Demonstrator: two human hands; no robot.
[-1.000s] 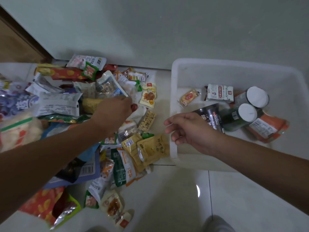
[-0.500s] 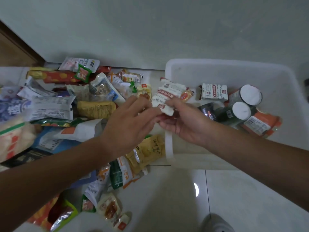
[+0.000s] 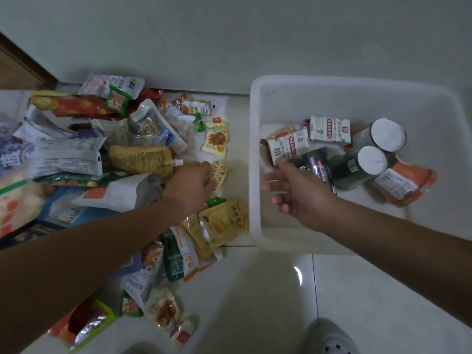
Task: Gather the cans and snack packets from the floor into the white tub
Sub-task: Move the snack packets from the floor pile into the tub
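The white tub [image 3: 255, 159] stands on the floor at the right. It holds two dark cans with white lids [image 3: 367, 164], orange packets [image 3: 401, 185] and white-and-red packets. My right hand [image 3: 293, 195] hovers over the tub's left wall with its fingers relaxed. Just past its thumb, a white-and-red packet [image 3: 288, 146] lies inside the tub. At the left, a pile of snack packets [image 3: 138, 159] covers the floor. My left hand [image 3: 194, 182] reaches down into the pile, fingers curled round the edge of a pale yellow patterned packet [image 3: 220, 176].
A wall runs along the back behind the pile and the tub. A brown door frame [image 3: 23, 65] is at the far left. Bare white tiles [image 3: 255, 302] lie in front. My shoe [image 3: 329, 338] shows at the bottom right.
The white-and-red packet passed from my left hand to my right and now lies in the tub, let go. My left hand went back to the pile and took the patterned packet.
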